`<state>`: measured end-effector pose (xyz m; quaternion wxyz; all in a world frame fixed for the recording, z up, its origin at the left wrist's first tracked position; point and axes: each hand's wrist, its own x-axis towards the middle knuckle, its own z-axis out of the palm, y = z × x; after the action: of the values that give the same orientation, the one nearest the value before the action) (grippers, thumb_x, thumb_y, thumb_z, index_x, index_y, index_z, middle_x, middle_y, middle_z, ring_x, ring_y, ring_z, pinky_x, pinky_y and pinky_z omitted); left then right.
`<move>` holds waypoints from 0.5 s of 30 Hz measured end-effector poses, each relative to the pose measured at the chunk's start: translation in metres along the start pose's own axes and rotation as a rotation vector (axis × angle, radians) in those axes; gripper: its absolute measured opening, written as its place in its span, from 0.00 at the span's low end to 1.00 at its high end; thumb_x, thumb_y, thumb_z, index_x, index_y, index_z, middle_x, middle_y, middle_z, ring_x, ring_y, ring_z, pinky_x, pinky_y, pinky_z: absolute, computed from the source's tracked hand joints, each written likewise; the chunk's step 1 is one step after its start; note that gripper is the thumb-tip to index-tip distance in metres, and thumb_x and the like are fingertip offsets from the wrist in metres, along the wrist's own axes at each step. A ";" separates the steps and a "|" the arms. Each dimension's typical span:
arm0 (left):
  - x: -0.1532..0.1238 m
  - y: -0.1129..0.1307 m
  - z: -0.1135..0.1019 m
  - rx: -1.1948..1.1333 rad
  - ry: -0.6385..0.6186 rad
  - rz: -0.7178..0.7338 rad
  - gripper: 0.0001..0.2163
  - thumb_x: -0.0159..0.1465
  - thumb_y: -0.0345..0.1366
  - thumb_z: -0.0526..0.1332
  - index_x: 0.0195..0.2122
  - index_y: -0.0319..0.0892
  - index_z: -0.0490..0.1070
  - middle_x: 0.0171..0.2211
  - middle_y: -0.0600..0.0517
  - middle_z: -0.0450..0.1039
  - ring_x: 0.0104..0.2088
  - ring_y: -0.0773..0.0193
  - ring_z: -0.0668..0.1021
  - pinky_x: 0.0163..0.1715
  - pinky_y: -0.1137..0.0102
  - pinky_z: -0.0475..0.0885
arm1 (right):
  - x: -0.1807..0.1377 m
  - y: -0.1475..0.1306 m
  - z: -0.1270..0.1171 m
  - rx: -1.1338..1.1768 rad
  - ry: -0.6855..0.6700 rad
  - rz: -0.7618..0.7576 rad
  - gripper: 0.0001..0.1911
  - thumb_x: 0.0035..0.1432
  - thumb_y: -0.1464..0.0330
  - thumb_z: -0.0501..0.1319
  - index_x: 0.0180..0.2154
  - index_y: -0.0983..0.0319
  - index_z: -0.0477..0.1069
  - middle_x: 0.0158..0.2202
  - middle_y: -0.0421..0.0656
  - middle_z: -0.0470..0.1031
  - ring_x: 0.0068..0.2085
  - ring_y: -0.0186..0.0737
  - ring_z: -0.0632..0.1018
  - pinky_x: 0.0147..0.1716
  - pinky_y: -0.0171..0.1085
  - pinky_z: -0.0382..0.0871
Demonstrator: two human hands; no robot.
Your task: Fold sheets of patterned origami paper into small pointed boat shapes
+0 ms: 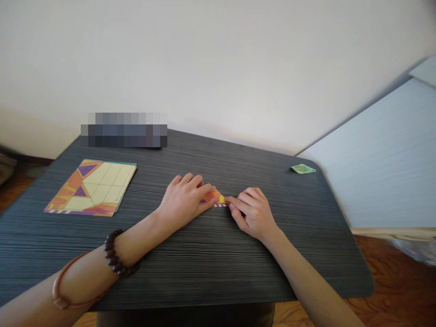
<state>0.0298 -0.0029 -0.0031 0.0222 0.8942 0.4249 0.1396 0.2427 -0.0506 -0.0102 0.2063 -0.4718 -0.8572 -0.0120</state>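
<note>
A small folded piece of patterned paper [221, 200], orange and yellow with a purple-and-white striped edge, lies on the dark table between my hands. My left hand [185, 197] covers its left part, with thumb and fingertips closed on it. At its right corner, my right hand [252, 211] has its index finger and thumb on the paper, the other fingers curled in. Both hands hide much of the paper, so its full shape does not show. Dark beads and a copper-coloured bangle circle my left wrist and forearm.
A stack of square patterned paper sheets [102, 184] lies at the left of the dark table [190, 268]. A small green folded paper [303, 169] sits near the far right corner. A pixelated object [124, 131] stands at the back left, before the pale wall.
</note>
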 end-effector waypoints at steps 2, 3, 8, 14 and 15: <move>0.000 0.000 0.000 -0.001 0.006 0.001 0.14 0.65 0.48 0.52 0.40 0.49 0.73 0.34 0.50 0.71 0.38 0.57 0.71 0.37 0.64 0.61 | -0.002 0.001 -0.001 0.009 0.020 -0.011 0.11 0.59 0.70 0.55 0.39 0.62 0.76 0.25 0.41 0.72 0.32 0.37 0.66 0.36 0.40 0.59; 0.000 0.001 0.000 0.000 0.006 -0.001 0.14 0.65 0.48 0.52 0.40 0.49 0.73 0.34 0.50 0.71 0.38 0.57 0.71 0.37 0.64 0.61 | -0.002 0.001 -0.001 0.016 0.032 -0.016 0.11 0.59 0.70 0.55 0.38 0.62 0.76 0.24 0.41 0.71 0.32 0.37 0.66 0.36 0.40 0.59; 0.000 -0.002 -0.001 -0.005 -0.011 0.018 0.14 0.65 0.46 0.51 0.38 0.47 0.73 0.32 0.50 0.70 0.36 0.58 0.70 0.36 0.64 0.60 | -0.005 0.003 -0.004 0.064 0.112 -0.012 0.11 0.57 0.72 0.55 0.29 0.63 0.76 0.22 0.41 0.70 0.30 0.36 0.66 0.36 0.40 0.59; -0.001 -0.008 0.001 -0.095 -0.036 0.064 0.14 0.64 0.48 0.53 0.40 0.48 0.72 0.34 0.51 0.70 0.37 0.58 0.69 0.37 0.64 0.58 | 0.001 -0.001 -0.002 0.072 0.050 0.029 0.17 0.59 0.70 0.53 0.48 0.62 0.72 0.28 0.42 0.70 0.32 0.38 0.67 0.36 0.40 0.59; 0.000 -0.009 0.001 -0.120 -0.042 0.066 0.13 0.64 0.49 0.53 0.41 0.49 0.72 0.34 0.52 0.70 0.37 0.58 0.69 0.37 0.64 0.58 | 0.003 -0.001 -0.001 0.057 0.012 0.026 0.17 0.60 0.69 0.52 0.49 0.61 0.72 0.28 0.42 0.69 0.32 0.38 0.67 0.36 0.40 0.59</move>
<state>0.0234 0.0023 -0.0057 0.0802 0.9074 0.3856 0.1466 0.2404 -0.0490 -0.0084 0.2249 -0.4766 -0.8498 0.0123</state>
